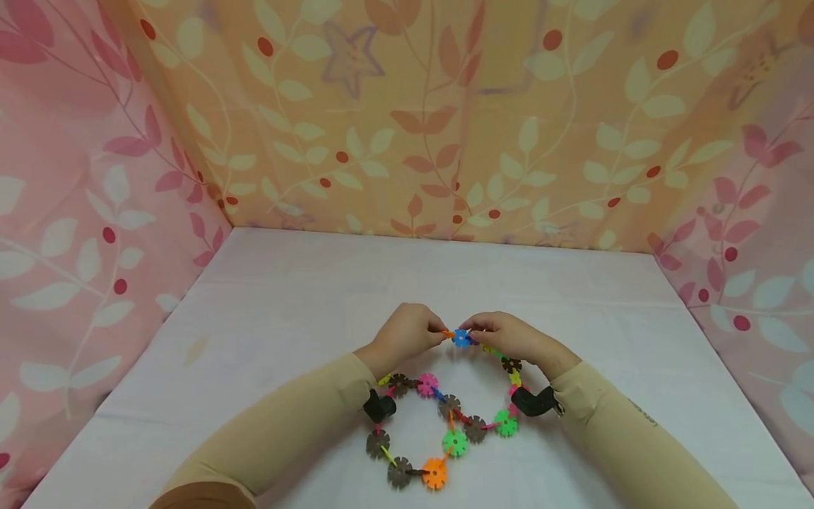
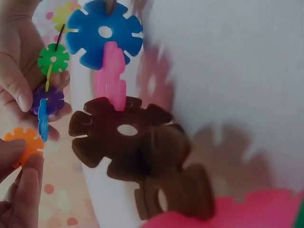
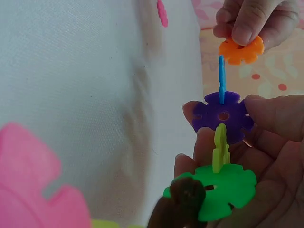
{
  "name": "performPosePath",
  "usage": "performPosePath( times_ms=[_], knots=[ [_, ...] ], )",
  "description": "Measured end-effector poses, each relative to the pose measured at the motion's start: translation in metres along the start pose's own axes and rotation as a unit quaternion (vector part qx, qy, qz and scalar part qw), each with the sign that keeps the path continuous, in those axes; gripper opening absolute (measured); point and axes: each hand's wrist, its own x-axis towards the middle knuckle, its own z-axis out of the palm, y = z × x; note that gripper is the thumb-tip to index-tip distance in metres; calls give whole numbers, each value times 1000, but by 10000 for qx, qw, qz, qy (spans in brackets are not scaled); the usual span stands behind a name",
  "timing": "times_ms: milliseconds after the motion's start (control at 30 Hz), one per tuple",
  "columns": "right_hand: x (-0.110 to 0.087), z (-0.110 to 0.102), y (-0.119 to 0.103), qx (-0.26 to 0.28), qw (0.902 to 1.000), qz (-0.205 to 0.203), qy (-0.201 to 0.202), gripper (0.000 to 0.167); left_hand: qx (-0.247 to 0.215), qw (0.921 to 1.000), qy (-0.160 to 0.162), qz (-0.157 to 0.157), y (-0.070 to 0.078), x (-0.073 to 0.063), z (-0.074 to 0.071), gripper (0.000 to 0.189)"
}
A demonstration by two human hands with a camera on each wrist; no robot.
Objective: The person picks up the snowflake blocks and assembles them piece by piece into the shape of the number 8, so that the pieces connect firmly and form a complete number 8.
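My left hand [image 1: 407,331] pinches an orange notched plastic disc [image 3: 247,53] between thumb and fingers. Thumb and fingers of my right hand [image 1: 511,338] hold a purple notched disc [image 3: 208,114]. Between the two stands a light blue disc [image 3: 222,78], slotted edge-on into the purple one; whether it is joined to the orange one I cannot tell. Below the purple disc a yellow disc [image 3: 218,154] links to a green disc [image 3: 237,187], which lies over the right fingers. The chain curves on past that hand as an arc of linked discs.
On the white tabletop [image 1: 286,283] the linked discs form a ring, with a green disc [image 1: 454,442] and an orange disc [image 1: 435,474] at its near side. A patterned cloth wall [image 1: 432,141] closes the back. Dark wrist cameras [image 1: 380,406] hang near the ring.
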Motion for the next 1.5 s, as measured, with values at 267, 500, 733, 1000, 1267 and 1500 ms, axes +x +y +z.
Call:
performPosePath(
  times_ms=[267, 500, 733, 1000, 1267, 1500],
  knots=[
    [0, 0, 0, -14, 9999, -108, 32, 22, 586, 9982, 90, 79, 3, -1, 1, 14],
    [0, 0, 3, -14, 9998, -158, 99, 23, 566, 9982, -69, -210, -1, -1, -1, 10],
    [0, 1, 3, 52, 9997, -195, 139, 23, 553, 9978, -182, -330, 0, -4, 0, 10],
    [0, 0, 3, 180, 9996, -156, 154, 24, 773, 9968, -133, -146, 4, -3, 2, 13],
    [0, 1, 3, 221, 9995, 27, 242, 24, 1187, 9927, -189, -80, 10, -6, 3, 20],
    [0, 0, 2, 272, 9992, 76, 267, 24, 1284, 9917, -62, 25, 13, -8, 3, 19]
  ],
)
